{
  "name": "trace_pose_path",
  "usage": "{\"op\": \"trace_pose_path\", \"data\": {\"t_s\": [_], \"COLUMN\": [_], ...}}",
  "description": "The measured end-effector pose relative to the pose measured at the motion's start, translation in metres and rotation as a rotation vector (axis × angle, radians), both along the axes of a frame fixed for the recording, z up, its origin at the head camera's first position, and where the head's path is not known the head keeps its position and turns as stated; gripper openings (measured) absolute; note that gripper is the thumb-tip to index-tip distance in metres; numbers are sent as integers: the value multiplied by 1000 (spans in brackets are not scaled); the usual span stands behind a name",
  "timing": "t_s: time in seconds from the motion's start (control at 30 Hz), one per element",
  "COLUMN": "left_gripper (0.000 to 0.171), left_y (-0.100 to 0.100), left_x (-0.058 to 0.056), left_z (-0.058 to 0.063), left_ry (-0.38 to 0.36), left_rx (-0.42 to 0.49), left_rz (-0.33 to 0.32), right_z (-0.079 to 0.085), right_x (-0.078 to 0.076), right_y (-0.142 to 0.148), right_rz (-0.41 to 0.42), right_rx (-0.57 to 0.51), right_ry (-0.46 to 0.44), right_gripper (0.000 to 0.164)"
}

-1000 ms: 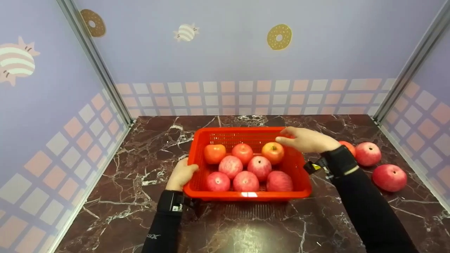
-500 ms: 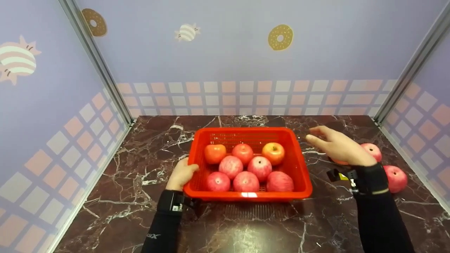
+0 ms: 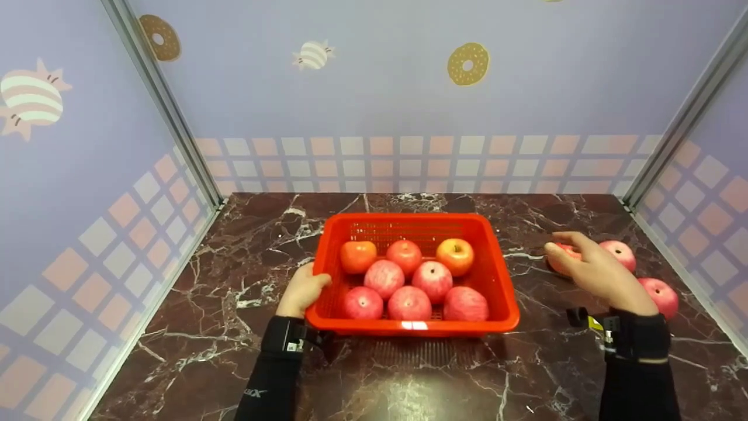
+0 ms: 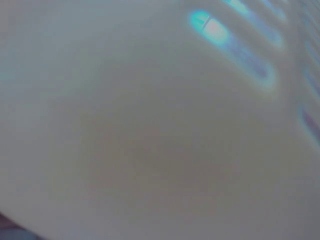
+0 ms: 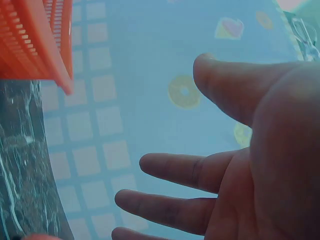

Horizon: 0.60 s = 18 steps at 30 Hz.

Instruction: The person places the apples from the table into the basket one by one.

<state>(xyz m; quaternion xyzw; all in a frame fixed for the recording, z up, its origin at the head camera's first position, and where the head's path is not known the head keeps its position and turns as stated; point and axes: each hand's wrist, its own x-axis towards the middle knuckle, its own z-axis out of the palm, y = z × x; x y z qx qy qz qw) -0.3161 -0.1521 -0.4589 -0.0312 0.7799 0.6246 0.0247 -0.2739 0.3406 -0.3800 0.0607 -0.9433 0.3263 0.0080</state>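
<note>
A red plastic basket holds several apples, among them a pink one and a yellow-red one. My left hand grips the basket's left rim, thumb over the edge; its other fingers are hidden. In the left wrist view only a blurred pale surface with slots shows. To the basket's right, my right hand hovers beside and partly over an orange-red round fruit, fingers spread and holding nothing. In the right wrist view this hand has thumb and fingers apart, palm bare.
Two pink-red apples, one farther back and one nearer, lie right of my right hand. The dark marble tabletop is bounded by patterned walls at the back and both sides.
My right hand has moved right and toward me, from above the basket's right rim to the loose orange-red fruit. The left hand and the basket have stayed in place.
</note>
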Motion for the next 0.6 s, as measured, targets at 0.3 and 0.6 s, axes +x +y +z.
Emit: {"op": "trace_pose_path", "data": {"t_s": [0.3,0.6], "left_gripper": [34,32], "left_y": [2,0], "left_x": [6,4], "left_z": [11,7], "left_ry": [-12,9], "left_rx": [4,8], "left_rz": [-22,-15], "right_z": [-3,-8], "right_x": [9,13], "right_y": [25,52], "right_rz": [-63,-154], "right_rx": [36,63], "right_ry": [34,36], "right_gripper": [74,77]}}
